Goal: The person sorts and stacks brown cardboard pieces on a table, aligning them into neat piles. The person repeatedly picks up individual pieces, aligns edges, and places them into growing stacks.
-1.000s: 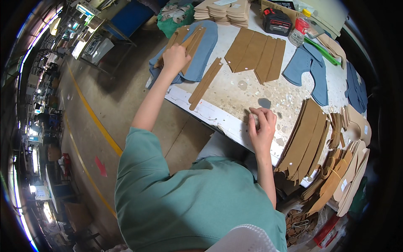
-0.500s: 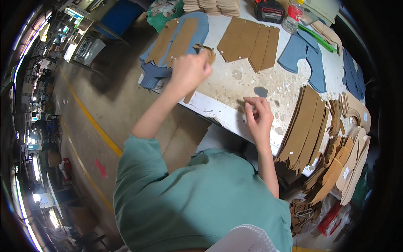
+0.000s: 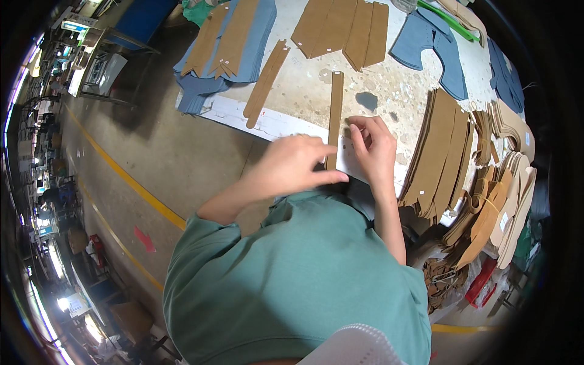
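Note:
A narrow brown strip (image 3: pixel 336 100) lies flat on the table, its long side pointing away from me and its near end at the front edge. Over that near end is my left hand (image 3: pixel 292 161), slightly blurred, thumb and forefinger spread apart around the strip. My right hand (image 3: pixel 376 146) rests just right of the strip with bent fingers, thumb and forefinger close together. A small dark bit shows at those fingertips, too small to name. Farther left lies a pair of narrow brown strips (image 3: pixel 266 82), side by side and touching neither hand.
Blue cut pieces (image 3: pixel 255 48) with brown pointed strips (image 3: pixel 234 36) on them lie far left. Brown pointed panels (image 3: pixel 340 30) lie at the back, a blue curved piece (image 3: pixel 420 48) beyond right. Stacked brown panels (image 3: pixel 435 155) overhang the white table's (image 3: pixel 298 125) front edge.
My left hand has come back toward me from the far left, where it held a curled brown piece. A strip now lies flat beside my right hand. The view has shifted.

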`<move>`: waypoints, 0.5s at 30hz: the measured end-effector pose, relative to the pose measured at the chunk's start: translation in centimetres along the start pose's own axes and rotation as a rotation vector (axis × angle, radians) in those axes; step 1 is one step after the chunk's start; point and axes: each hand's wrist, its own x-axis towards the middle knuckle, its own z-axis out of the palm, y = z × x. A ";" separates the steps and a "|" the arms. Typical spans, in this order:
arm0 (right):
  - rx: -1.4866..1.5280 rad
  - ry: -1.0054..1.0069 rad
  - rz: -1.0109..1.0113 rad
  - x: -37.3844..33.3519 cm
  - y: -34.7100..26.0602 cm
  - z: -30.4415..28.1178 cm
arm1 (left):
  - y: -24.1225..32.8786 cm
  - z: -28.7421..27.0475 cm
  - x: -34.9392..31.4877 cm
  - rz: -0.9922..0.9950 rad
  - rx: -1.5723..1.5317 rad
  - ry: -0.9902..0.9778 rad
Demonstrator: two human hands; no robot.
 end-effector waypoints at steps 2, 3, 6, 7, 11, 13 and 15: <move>-0.023 0.012 0.018 0.0 -0.2 0.3 | -3.2 -3.4 -0.2 0.045 -0.097 0.195; -0.039 0.009 0.041 0.1 -0.2 0.4 | -5.2 -5.2 -0.1 -0.099 -0.096 0.354; -0.216 0.035 -0.012 -0.1 -0.6 1.2 | -12.6 -12.4 0.3 -0.389 0.073 0.671; -0.283 0.063 -0.088 -0.1 -0.8 1.6 | -15.1 -14.6 0.5 -0.463 0.184 0.722; -0.366 -0.071 -0.063 0.5 -0.8 2.2 | -23.4 -19.6 1.5 -0.735 0.442 0.510; -0.373 -0.079 -0.080 0.6 -0.6 2.1 | -25.8 -20.6 2.5 -0.779 0.365 0.385; -0.383 -0.096 -0.039 0.5 -0.6 2.0 | -27.2 -20.8 3.3 -0.791 0.255 0.317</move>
